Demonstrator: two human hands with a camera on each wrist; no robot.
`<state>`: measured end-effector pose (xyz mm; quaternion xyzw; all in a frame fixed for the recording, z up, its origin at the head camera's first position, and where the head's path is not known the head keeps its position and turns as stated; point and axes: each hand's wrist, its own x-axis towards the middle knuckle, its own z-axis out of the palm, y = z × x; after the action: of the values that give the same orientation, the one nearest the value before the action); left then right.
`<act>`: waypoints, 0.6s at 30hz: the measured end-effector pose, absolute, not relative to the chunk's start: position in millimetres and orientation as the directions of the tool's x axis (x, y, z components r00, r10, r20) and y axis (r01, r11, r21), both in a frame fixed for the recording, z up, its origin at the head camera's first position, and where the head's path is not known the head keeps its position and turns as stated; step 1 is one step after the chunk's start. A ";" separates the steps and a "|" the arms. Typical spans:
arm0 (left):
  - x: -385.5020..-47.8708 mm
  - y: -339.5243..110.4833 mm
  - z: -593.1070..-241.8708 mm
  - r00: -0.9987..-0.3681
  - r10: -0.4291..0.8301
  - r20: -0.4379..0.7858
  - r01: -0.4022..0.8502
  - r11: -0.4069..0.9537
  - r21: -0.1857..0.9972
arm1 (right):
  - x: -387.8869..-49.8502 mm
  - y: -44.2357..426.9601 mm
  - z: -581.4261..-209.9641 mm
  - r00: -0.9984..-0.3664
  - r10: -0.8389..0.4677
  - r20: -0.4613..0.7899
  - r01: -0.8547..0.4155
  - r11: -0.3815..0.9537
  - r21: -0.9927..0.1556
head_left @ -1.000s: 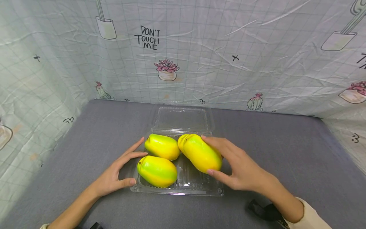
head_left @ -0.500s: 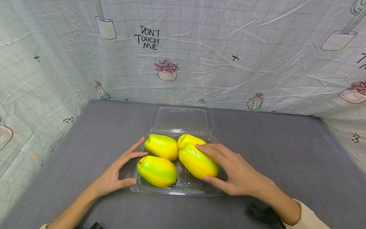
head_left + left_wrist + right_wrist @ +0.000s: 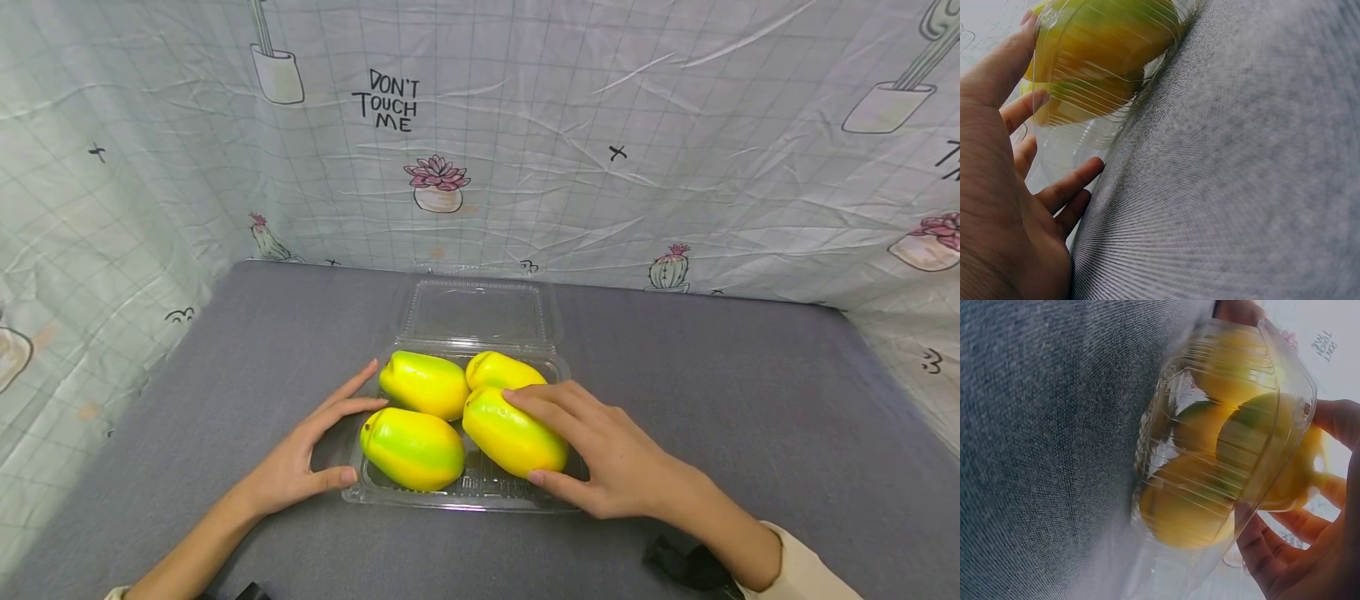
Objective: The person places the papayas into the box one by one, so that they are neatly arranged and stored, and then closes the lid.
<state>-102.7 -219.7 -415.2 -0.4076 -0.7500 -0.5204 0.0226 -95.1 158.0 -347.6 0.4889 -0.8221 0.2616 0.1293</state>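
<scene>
My right hand (image 3: 622, 454) grips a yellow-green papaya (image 3: 513, 433), thumb on its near side and fingers over its top. This papaya is tilted, partly above the rim at the right of a clear plastic clamshell box (image 3: 465, 503). Two more papayas, one at the back left (image 3: 423, 385) and one at the front left (image 3: 412, 450), lie in the box. Another papaya (image 3: 504, 368) lies at the back right, partly covered by the held one. My left hand (image 3: 300, 458) rests at the box's left side with spread, relaxed fingers; its thumb (image 3: 1007, 65) touches the rim.
The box's lid (image 3: 476, 312) lies folded back behind it. Grey cloth (image 3: 712, 400) covers the table. A printed curtain (image 3: 525, 125) hangs behind and at both sides. A black strap (image 3: 686, 560) is by my right wrist.
My right hand has brought its papaya down, nearer to me and slightly left, uncovering more of the back right papaya. The left hand and the box have stayed in place.
</scene>
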 end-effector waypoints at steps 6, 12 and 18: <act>-102.8 -219.8 -415.3 -0.668 0.588 0.457 0.633 0.127 0.763 | -94.1 156.9 -348.1 -0.506 -0.751 0.424 -0.860 0.399 -0.319; -103.1 -219.8 -416.1 -0.671 0.586 0.454 0.628 0.123 0.769 | -93.6 155.8 -349.7 -0.512 -0.763 0.395 -0.855 0.408 -0.320; -103.2 -219.7 -416.3 -0.671 0.587 0.453 0.624 0.117 0.772 | -93.1 154.0 -350.7 -0.506 -0.774 0.381 -0.857 0.401 -0.323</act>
<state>-103.2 -219.7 -416.3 -0.4055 -0.7470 -0.5266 0.0176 -93.1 154.0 -350.7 0.4897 -0.8327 0.2442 0.0852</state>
